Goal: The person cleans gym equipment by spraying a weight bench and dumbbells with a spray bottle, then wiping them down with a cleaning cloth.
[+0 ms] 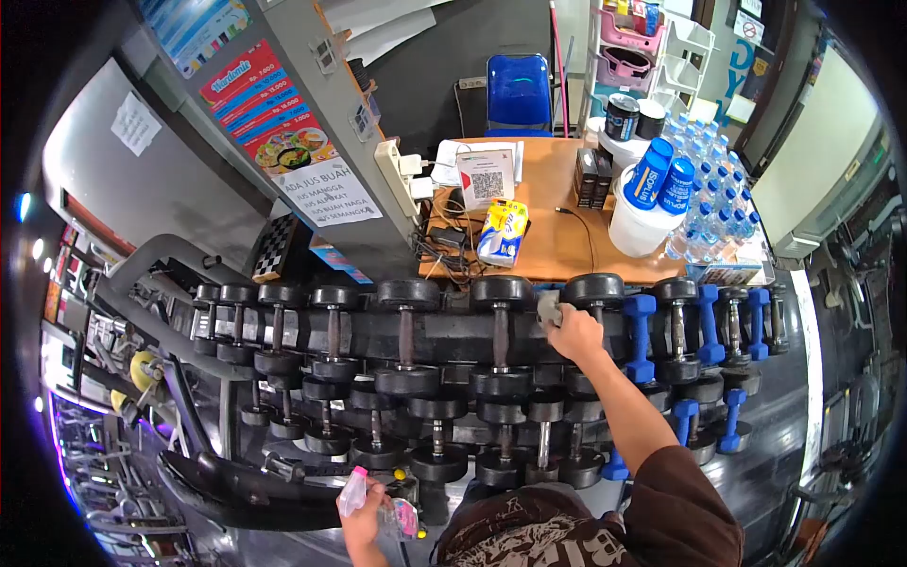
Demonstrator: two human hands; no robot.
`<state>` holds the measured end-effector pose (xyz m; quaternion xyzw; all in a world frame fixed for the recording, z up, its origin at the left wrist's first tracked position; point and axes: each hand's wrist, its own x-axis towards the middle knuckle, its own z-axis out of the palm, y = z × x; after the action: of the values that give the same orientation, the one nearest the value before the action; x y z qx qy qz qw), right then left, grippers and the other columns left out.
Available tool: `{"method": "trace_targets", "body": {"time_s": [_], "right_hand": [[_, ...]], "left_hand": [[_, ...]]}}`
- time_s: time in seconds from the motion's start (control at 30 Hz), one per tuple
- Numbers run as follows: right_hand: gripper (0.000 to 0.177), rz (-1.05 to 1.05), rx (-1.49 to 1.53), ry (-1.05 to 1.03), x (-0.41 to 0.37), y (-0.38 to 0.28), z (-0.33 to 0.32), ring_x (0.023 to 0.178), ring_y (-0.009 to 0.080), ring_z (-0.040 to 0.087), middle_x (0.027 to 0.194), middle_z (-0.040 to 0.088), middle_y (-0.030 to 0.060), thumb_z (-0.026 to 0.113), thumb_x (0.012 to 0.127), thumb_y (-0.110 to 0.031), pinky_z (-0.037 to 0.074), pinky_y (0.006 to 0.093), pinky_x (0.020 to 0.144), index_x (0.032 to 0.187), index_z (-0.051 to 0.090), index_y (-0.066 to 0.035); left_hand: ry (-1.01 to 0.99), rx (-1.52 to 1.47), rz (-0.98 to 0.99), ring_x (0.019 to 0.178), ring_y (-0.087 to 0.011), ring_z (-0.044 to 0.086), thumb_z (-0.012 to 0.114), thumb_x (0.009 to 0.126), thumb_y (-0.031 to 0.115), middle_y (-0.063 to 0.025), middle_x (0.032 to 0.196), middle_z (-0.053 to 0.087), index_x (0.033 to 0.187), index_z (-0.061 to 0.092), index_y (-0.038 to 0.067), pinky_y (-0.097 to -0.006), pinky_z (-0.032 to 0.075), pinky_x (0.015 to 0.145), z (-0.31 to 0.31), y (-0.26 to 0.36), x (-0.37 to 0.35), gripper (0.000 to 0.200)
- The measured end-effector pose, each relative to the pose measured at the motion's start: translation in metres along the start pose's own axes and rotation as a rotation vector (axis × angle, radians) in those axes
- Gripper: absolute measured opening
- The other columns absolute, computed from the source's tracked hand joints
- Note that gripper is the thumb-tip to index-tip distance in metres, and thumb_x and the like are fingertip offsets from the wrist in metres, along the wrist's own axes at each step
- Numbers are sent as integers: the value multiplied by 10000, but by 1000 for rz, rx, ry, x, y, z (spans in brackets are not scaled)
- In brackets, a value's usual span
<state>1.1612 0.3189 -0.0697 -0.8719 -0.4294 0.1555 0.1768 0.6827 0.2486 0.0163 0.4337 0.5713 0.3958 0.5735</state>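
My right hand (577,334) is closed around a grey cloth (549,308), reaching over the upper rack row between two black dumbbells. The black dumbbell (502,326) stands to its left, and another black dumbbell (594,286) is right behind the fingers, partly hidden by them. Low in the view, my left hand (363,515) grips a clear spray bottle (406,519) with a pink tip and a pink label. That hand is in front of the lower rack row, away from the weights.
Two rows of dumbbells fill the rack (453,337), with blue dumbbells (640,338) at right. Behind stands a wooden desk (548,198) with a white tub (635,227), water bottles (710,213) and cables. A grey pillar (326,113) rises at left, beside exercise machines.
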Motion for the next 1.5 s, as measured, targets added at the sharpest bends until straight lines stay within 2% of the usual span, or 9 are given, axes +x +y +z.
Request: {"method": "trace_targets", "body": {"time_s": [0.33, 0.63, 0.73, 0.83, 0.9, 1.03, 1.17, 1.3, 1.5], "right_hand": [[550, -438, -71, 30, 32, -77, -9, 887, 344, 711, 1071, 676, 146, 650, 827, -224, 568, 470, 765, 1351, 580, -377], [421, -169, -157, -123, -14, 44, -36, 946, 386, 700, 1038, 718, 174, 710, 806, -267, 559, 461, 797, 1218, 676, -193], [410, -8, 513, -122, -54, 75, -54, 986, 366, 689, 1052, 701, 169, 739, 821, -255, 533, 402, 843, 1203, 668, -124], [362, 64, 664, 360, -100, 115, -47, 1018, 274, 666, 1110, 677, 117, 730, 872, -225, 495, 332, 879, 1182, 658, -53], [323, 243, 1216, 412, -131, 127, -64, 1025, 182, 612, 1182, 636, 67, 675, 936, -192, 470, 287, 910, 1198, 648, -4], [315, 303, 1383, 322, -185, 160, -84, 969, 135, 633, 1080, 695, 57, 661, 936, -100, 489, 276, 875, 1218, 644, 40], [333, 218, 1147, 363, -214, 160, -82, 994, 143, 626, 1090, 684, 75, 690, 919, -117, 498, 290, 868, 1212, 629, 29], [410, -37, 593, 557, -199, 126, -46, 1070, 338, 597, 1148, 604, 190, 714, 803, -36, 509, 410, 886, 1205, 633, -32], [550, -337, -25, 157, -166, 70, -31, 1072, 377, 559, 1140, 556, 154, 679, 737, -31, 519, 442, 889, 1228, 678, -279]], "left_hand": [[-367, 220, 204, 712, -113, 630, 744, 853, 19, -61, 826, 671, 939, 644, -12, -271, 518, 660, 91, 43, 6, 135], [-470, 184, -1, 688, -116, 641, 752, 880, 68, -48, 831, 674, 1010, 645, -2, -276, 530, 650, 94, 6, -1, 182], [-579, 310, -88, 690, -80, 618, 796, 871, 164, -9, 818, 668, 1005, 661, 28, -255, 517, 649, 132, -2, 1, 234], [-702, 448, -63, 693, -80, 590, 784, 886, 229, -10, 796, 655, 971, 660, 41, -258, 494, 651, 182, -3, -3, 241], [-762, 533, 23, 686, -99, 576, 766, 899, 270, -26, 778, 644, 951, 653, 42, -274, 482, 649, 212, -5, -4, 259], [-794, 617, 231, 650, -85, 562, 752, 912, 307, 0, 715, 591, 919, 628, 50, -273, 474, 617, 253, -21, 1, 286], [-780, 612, 275, 626, -85, 579, 755, 912, 270, 4, 715, 597, 915, 615, 48, -270, 478, 593, 265, -32, -3, 263], [-792, 491, 196, 651, -82, 604, 766, 899, 212, 2, 748, 623, 959, 619, 46, -263, 495, 604, 254, -50, -4, 230], [-714, 420, 183, 671, -112, 634, 772, 877, 127, -25, 840, 653, 996, 625, 24, -282, 517, 625, 227, -32, -2, 216]]}}
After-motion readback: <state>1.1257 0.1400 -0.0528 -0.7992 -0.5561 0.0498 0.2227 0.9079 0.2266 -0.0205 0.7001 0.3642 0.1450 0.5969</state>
